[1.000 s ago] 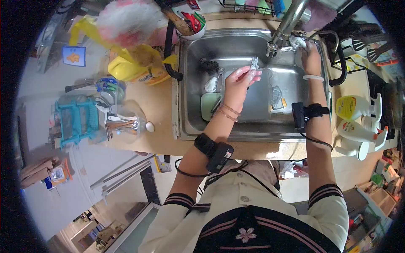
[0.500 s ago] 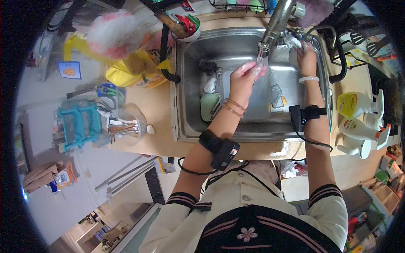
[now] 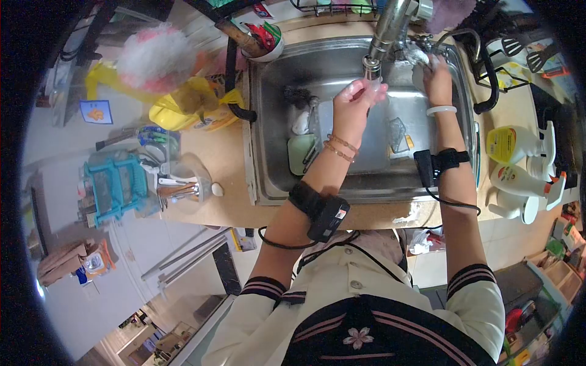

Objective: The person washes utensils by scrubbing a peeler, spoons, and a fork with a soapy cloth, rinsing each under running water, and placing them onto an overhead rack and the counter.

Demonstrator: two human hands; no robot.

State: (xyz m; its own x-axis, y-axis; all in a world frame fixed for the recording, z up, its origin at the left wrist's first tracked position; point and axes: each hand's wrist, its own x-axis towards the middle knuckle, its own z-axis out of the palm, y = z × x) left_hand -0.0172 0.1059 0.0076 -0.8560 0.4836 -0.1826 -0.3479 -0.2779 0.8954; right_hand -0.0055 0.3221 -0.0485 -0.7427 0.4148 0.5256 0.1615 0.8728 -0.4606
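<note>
My left hand (image 3: pixel 357 105) is raised over the sink (image 3: pixel 342 190), its fingertips just below the spout of the metal faucet (image 3: pixel 371 64). Its fingers are loosely bent and apart, and nothing shows in them. At the sink's back right corner, my right hand (image 3: pixel 437 82) has its fingers bent beside a crumpled white thing (image 3: pixel 417 55) and metal fittings. What those fingers grip, if anything, I cannot make out. In the basin lie a pale green tray (image 3: pixel 299 152), a dark scrubber (image 3: pixel 296 95) and a clear piece with yellow (image 3: pixel 400 135).
Spray bottles (image 3: pixel 510 144) stand right of the sink. A yellow bottle (image 3: pixel 177 113), a cup of cutlery (image 3: pixel 186 186) and a teal rack (image 3: pixel 116 186) are on the left. A bowl (image 3: pixel 273 52) sits at the back left; a black bar (image 3: pixel 492 79) rises at the right.
The water stream seen below the spout earlier no longer shows clearly. My left hand is now closer under the spout. My right hand remains at the back corner. The view has shifted slightly.
</note>
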